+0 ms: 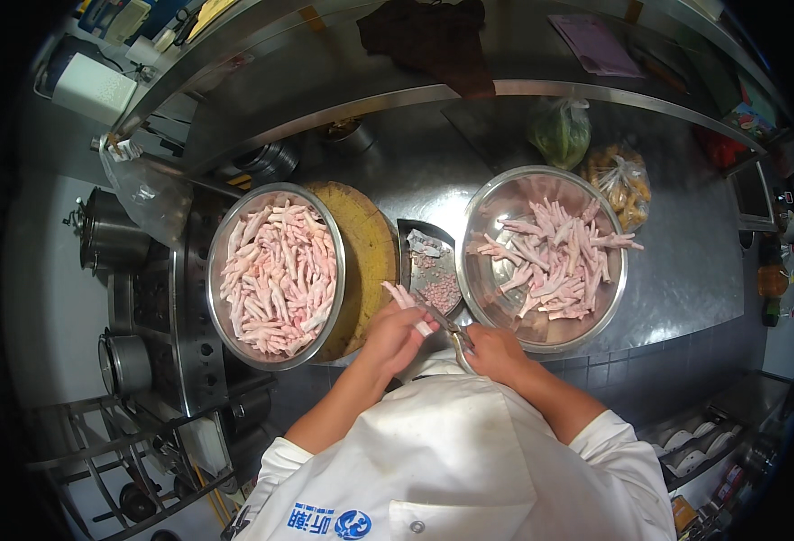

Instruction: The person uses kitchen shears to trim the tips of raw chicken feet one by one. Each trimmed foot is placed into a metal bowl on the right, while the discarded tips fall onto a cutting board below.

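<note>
My left hand (395,333) holds a chicken foot (407,304) with its toes pointing up and away. My right hand (495,351) grips metal kitchen scissors (456,335), whose blades reach to the foot by my left fingers. Behind them a dark tray (402,260) holds small pink cut pieces (442,292) and a crumpled printed wrapper (425,241). To the left, a steel bowl (215,318) full of chicken feet rests partly over a round wooden chopping block (370,237). On the right stands another steel bowl (468,297) with a looser pile of chicken feet.
Bagged green vegetables (560,135) and a bag of yellowish-brown food (620,182) stand behind the right bowl on the steel counter (687,270). A raised steel shelf (288,74) crosses the back, with a dark cloth (430,40) hanging over its edge. A stove with pots (114,230) is at left.
</note>
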Motion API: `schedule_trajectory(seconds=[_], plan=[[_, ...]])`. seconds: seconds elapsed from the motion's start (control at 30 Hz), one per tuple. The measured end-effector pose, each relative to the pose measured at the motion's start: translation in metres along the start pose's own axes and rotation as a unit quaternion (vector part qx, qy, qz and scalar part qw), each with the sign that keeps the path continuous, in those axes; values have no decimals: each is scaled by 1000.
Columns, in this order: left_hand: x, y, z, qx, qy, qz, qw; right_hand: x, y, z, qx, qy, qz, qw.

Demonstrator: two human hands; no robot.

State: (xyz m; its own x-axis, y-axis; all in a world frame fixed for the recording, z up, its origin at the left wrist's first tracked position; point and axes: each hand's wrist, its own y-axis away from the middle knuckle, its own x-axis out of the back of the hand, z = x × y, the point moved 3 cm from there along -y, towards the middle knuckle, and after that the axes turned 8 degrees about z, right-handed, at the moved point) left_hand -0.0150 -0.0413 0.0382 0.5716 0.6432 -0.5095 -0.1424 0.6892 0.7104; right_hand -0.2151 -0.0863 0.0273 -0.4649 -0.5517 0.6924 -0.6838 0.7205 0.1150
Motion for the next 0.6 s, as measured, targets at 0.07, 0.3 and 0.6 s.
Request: schedule_trajectory(seconds=[0.07,0.3,0.6], plan=[[0,-4,-5,8,-20,13,1000,-7,5,8,-13,14,-11,1000],[-3,5,-8,-8,-67,61,996,-7,5,8,-112,-23,-78,990],[11,9,5,-68,-57,58,994,-8,-10,-5,-45,-31,-51,997]])
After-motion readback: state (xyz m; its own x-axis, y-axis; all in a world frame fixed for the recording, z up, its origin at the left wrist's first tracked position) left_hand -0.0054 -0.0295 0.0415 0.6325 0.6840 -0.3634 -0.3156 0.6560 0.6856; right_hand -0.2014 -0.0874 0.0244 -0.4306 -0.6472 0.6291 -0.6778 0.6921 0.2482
